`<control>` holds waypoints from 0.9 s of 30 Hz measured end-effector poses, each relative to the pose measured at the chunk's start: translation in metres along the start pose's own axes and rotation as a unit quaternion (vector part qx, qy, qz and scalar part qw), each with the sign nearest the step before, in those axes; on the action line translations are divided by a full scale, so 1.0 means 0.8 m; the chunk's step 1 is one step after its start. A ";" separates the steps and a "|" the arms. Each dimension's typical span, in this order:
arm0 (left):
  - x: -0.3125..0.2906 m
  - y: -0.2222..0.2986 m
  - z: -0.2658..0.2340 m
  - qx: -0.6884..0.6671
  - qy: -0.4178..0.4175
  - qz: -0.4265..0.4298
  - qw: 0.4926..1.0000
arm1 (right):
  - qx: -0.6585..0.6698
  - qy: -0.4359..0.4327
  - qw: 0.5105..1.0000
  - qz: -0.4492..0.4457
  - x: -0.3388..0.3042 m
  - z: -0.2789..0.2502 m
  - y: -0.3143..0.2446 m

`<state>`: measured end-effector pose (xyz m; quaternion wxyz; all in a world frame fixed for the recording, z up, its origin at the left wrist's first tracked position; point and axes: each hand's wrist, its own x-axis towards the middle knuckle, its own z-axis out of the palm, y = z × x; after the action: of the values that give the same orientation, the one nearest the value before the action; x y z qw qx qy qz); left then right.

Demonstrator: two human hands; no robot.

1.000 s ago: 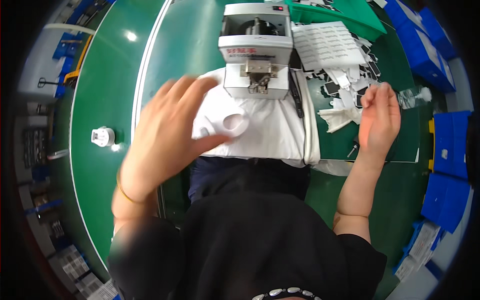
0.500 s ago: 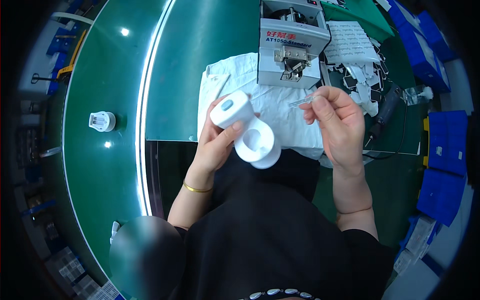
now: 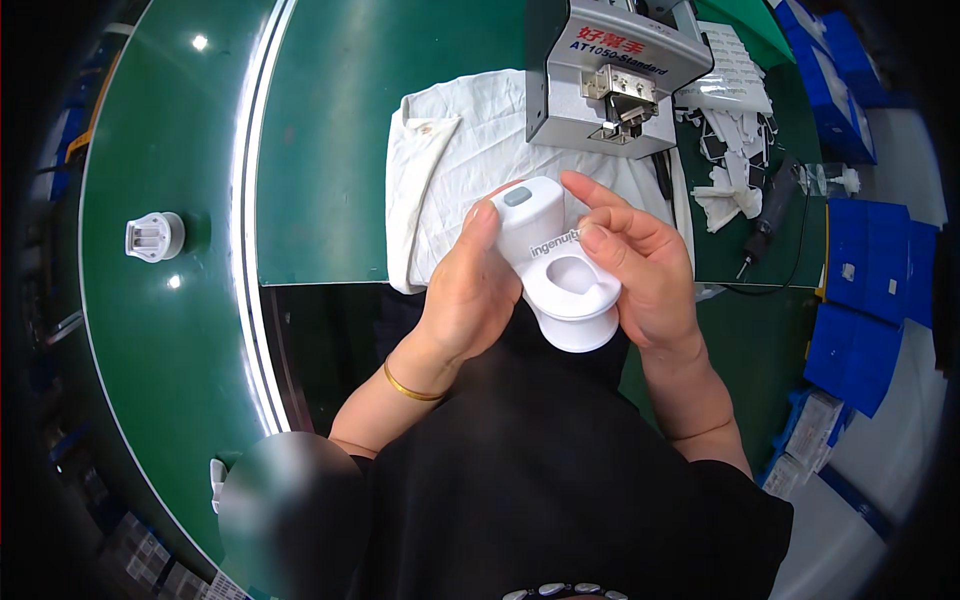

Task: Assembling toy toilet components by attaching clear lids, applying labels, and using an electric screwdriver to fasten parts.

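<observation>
Far to our left a small round white plastic part (image 3: 153,237) lies alone on the curved green conveyor belt (image 3: 180,350), well apart from our hands. Nearer the middle, a crumpled white cloth (image 3: 450,190) covers the green worktable (image 3: 330,150).

Our left hand (image 3: 470,290) is wrapped around the back of a white plastic device with a rounded head, a grey button and a flared cup-shaped base (image 3: 555,265), held over our lap just in front of the table edge. Our right hand (image 3: 640,270) closes on its other side, fingertips on the upper body.

We judge this an inspection or alignment step; the next move likely calls for a steady two-handed grip.

Just beyond stands a grey metal bench machine (image 3: 610,75), close enough to crowd any lift forward. To the right lie white paper scraps (image 3: 725,190), a black handheld tool with cable (image 3: 765,215) and blue bins (image 3: 865,290).
</observation>
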<state>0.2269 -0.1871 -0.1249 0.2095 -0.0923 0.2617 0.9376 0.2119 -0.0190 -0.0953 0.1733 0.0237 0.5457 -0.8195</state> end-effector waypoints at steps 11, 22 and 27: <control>0.003 -0.005 0.003 -0.030 0.005 -0.060 0.998 | 0.037 -0.032 0.989 0.142 0.012 -0.029 -0.013; 0.004 -0.009 0.002 -0.054 -0.015 -0.089 0.994 | 0.002 -0.029 0.993 0.118 0.001 -0.028 -0.016; 0.002 -0.011 0.002 -0.008 -0.011 -0.058 0.998 | -0.082 -0.026 0.995 0.057 -0.004 -0.022 -0.017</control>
<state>0.2289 -0.1789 -0.1280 0.2658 -0.0983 0.2462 0.9268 0.2082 0.0020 -0.0897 0.2353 0.0190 0.6043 -0.7610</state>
